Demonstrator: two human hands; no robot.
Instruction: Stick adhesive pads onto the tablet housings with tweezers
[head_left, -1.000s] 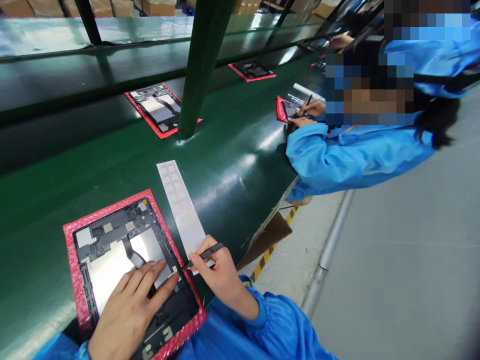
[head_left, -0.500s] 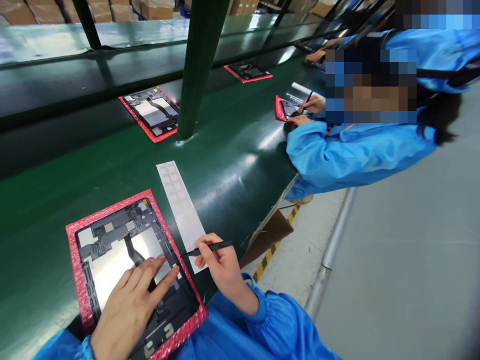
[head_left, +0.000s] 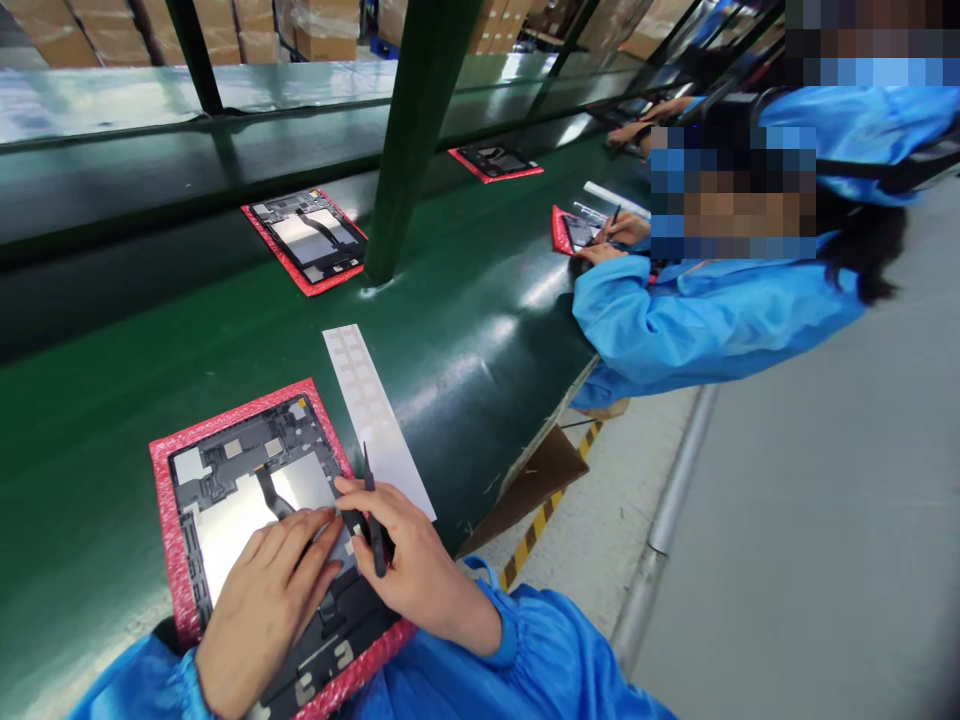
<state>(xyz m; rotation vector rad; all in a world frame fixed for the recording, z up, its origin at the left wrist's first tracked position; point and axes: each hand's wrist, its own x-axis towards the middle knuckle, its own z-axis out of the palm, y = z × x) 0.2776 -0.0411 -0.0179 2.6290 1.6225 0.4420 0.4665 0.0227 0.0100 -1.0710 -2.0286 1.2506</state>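
An opened tablet (head_left: 225,525) with a shiny metal plate and a dark ribbon cable lies on a sheet of pink bubble wrap (head_left: 166,545) in front of me. My left hand (head_left: 274,595) rests flat across its middle, fingers stretched out over the plate and cable. Black tweezers (head_left: 374,530) are held in my right hand (head_left: 412,565), their tip pointing up and away from the tablet. The fingertips of that hand reach the tablet's right side, close to my left fingertips; what they touch there is too small to tell. Beside the tablet lies a white strip of pale stickers (head_left: 367,390).
Farther along the green bench (head_left: 247,345) lie another opened tablet (head_left: 311,240) and a third one (head_left: 496,160), both on pink wrap. A green post (head_left: 412,150) rises from the bench. At right, a co-worker in a blue sleeve (head_left: 675,320) works on a tablet.
My right hand has moved left from the white strip onto the tablet's edge, and the tweezers have swung from lying level to pointing upward. My left hand stays on the tablet.
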